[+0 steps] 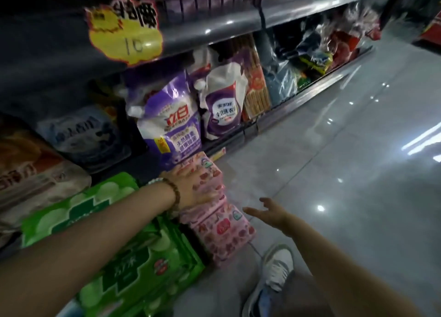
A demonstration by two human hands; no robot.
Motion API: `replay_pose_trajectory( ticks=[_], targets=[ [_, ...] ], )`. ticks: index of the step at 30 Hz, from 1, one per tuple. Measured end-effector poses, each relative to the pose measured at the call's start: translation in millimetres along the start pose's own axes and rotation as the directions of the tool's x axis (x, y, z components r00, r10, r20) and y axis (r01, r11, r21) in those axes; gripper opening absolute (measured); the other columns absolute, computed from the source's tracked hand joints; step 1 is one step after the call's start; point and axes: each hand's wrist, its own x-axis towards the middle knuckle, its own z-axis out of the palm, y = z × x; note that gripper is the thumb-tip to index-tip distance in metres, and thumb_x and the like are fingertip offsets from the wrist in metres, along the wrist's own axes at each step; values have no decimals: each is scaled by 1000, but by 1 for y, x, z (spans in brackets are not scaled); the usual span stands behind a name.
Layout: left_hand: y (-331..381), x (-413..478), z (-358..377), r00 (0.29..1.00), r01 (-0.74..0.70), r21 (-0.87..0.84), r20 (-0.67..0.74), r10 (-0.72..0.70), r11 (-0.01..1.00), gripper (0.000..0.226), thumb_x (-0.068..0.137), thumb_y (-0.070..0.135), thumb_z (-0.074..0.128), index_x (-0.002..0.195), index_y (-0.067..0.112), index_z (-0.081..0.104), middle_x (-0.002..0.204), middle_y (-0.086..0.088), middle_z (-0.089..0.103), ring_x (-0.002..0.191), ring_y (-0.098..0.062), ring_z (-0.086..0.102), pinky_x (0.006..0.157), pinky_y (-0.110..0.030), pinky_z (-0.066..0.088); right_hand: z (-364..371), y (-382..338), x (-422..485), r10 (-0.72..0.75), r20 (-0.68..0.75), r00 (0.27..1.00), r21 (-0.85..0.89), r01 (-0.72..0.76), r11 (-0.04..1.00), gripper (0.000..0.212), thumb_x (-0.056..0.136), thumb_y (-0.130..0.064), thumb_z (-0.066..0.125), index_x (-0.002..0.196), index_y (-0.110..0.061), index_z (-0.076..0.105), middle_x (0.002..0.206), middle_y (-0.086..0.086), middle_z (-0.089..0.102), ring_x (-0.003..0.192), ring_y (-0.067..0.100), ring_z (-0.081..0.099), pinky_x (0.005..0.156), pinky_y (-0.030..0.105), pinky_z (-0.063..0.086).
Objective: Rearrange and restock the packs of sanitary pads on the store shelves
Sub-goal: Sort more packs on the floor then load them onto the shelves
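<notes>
- Left hand [198, 188]: spread flat on the upper of the pink packs [223, 231], pressing, not gripping.
- Right hand [268, 213]: released, fingers loose, near the stack's far side, apart from it.
- Pink packs: stacked low before the bottom shelf, against the green packs [133, 264]; support underneath hidden.
- Probably light, soft and squashy; glossy film wrap, so likely to slide off one another.
- Best clamped between both palms at the sides, not lifted by the top pack.
</notes>
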Motion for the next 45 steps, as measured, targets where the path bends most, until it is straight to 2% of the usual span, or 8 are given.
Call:
replay_pose_trajectory(
  ticks=[6,10,14,22,29,36,40,45],
  targets=[
    [-5,13,19,963,60,-39,266,-47,997,97,78,80,28,149,31,-17,157,4,-21,147,-24,-6,118,-45,2,32,39,62,123,93,988,67,-130,989,85,82,-46,70,147,-6,31,146,18,41,127,32,47,90,31,41],
    [-2,16,18,958,80,-1,275,-77,997,95,79,80,25,148,32,-18,157,5,-23,147,-24,-9,118,-45,0,57,55,83,149,172,974,59,-162,985,36,89,-34,65,114,-9,60,103,7,67,78,13,63,48,17,47],
    [-8,22,23,958,63,-32,281,-51,998,111,62,94,19,148,35,-19,157,10,-20,147,-17,-7,119,-47,1,70,64,100,169,176,970,117,-192,974,77,73,-54,75,127,-2,54,111,13,68,83,21,69,55,26,58],
    [-7,20,26,958,61,-38,283,-48,997,119,51,97,17,147,36,-21,157,8,-21,147,-20,-6,119,-50,6,64,47,100,181,471,864,13,-212,977,82,58,-55,84,120,-6,60,103,11,74,93,26,72,88,39,57],
    [-4,16,22,968,68,-68,246,-49,995,104,72,85,30,149,33,-16,159,3,-16,147,-25,0,118,-48,9,31,43,75,117,266,957,84,-144,986,102,48,-43,91,129,-2,46,111,19,67,84,29,73,65,35,61],
    [1,7,8,993,31,-265,117,1,964,111,75,80,41,152,17,-9,161,-3,1,147,-23,11,119,-42,16,-69,-16,-42,-112,117,987,200,87,976,46,80,-21,76,118,-1,59,100,17,73,87,32,71,74,35,61],
    [25,-20,-28,992,-122,-666,-58,112,736,95,83,72,42,153,15,9,154,-2,27,143,-25,25,113,-33,25,-96,-69,-116,-355,100,929,459,274,845,72,58,-30,86,121,-4,60,112,19,69,98,34,69,81,38,59],
    [23,-81,-80,944,-281,-957,-264,197,68,70,68,77,58,121,33,61,121,6,66,116,-18,60,103,-46,43,-96,-154,-193,-620,48,783,565,490,663,68,68,-40,80,125,-10,59,121,18,65,107,33,66,86,38,56]
  ],
)
